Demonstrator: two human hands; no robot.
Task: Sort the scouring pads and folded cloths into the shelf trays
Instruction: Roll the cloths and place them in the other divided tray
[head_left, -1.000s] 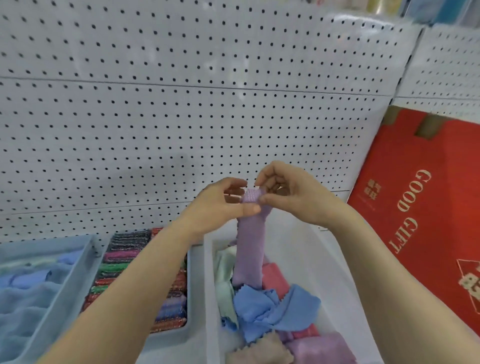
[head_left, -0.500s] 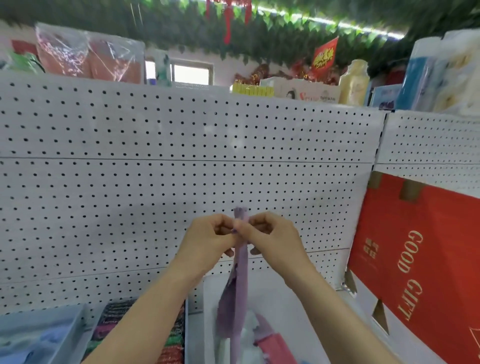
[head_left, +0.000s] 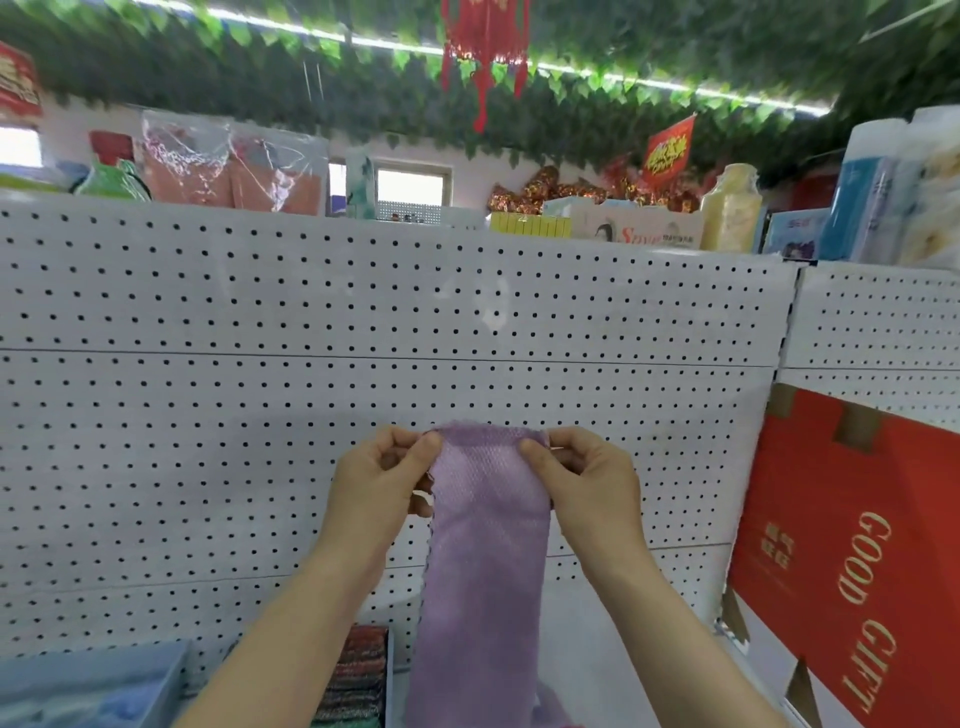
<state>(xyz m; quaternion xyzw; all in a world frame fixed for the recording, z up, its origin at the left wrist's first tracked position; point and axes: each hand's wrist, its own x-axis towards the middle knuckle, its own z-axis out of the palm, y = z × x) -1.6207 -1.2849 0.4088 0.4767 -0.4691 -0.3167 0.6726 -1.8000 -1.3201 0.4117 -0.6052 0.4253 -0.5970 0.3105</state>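
Note:
A lilac textured cloth (head_left: 485, 551) hangs lengthwise in front of the white pegboard, its top edge spread flat. My left hand (head_left: 382, 480) pinches the top left corner and my right hand (head_left: 584, 478) pinches the top right corner. The cloth's lower end runs out of the bottom of the view. A stack of multicoloured scouring pads (head_left: 358, 680) sits in a tray at the bottom, just left of the cloth. A pale blue tray (head_left: 93, 670) with blue cloths shows at the bottom left corner.
A white pegboard wall (head_left: 260, 415) fills the middle. A red "GOOD GIFT" box (head_left: 852, 545) leans at the right. Packaged goods and bottles line the shelf top (head_left: 623, 228), under green leaf garlands.
The view tilted upward, so the trays dropped to the bottom edge. My hands lifted the lilac cloth and moved apart, spreading its bunched top edge out flat.

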